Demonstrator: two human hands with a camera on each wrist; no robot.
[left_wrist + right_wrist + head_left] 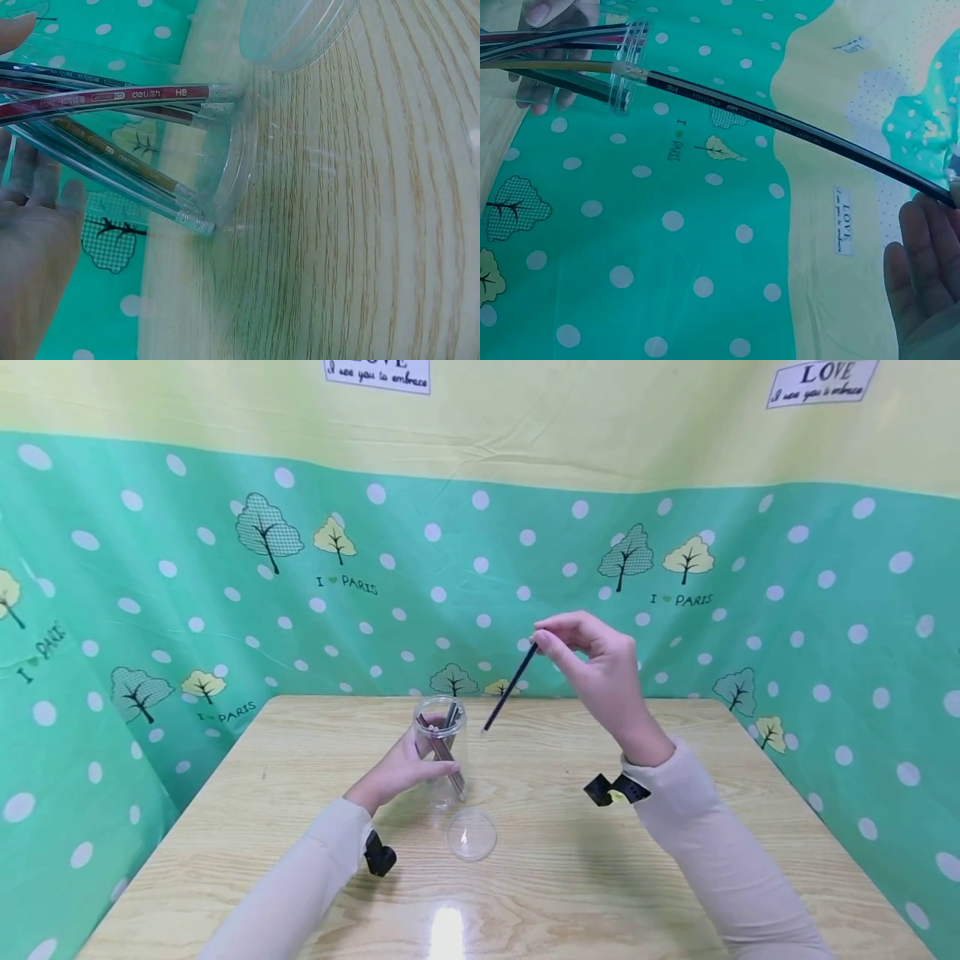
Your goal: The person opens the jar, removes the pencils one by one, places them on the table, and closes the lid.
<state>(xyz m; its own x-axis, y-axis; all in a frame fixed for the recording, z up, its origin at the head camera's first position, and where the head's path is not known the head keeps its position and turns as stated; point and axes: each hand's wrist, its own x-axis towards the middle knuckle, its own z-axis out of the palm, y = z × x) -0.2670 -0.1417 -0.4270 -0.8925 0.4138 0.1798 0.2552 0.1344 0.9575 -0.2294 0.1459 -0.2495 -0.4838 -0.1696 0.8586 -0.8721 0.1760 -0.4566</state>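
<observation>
My left hand (405, 768) grips a clear, round jar (441, 797) that stands on the table, thumb in front. Several pencils (447, 758) lean inside it; the left wrist view shows a red one (157, 95), a gold one (112, 152) and a teal one (142, 195), metal-tipped ends at the jar's bottom. Up to the right, my right hand (603, 677) pinches a dark pencil (510, 687) near its upper end. This pencil slants down toward the jar, its lower tip just right of the rim. Its silvery end (630, 71) overlaps the jar mouth in the right wrist view.
A clear round lid (472, 835) lies on the wooden table (300, 777), in front of the jar. Behind and at both sides hangs a green and yellow curtain (480, 585) with dots and trees. Black wrist straps (380, 855) sit at both sleeves.
</observation>
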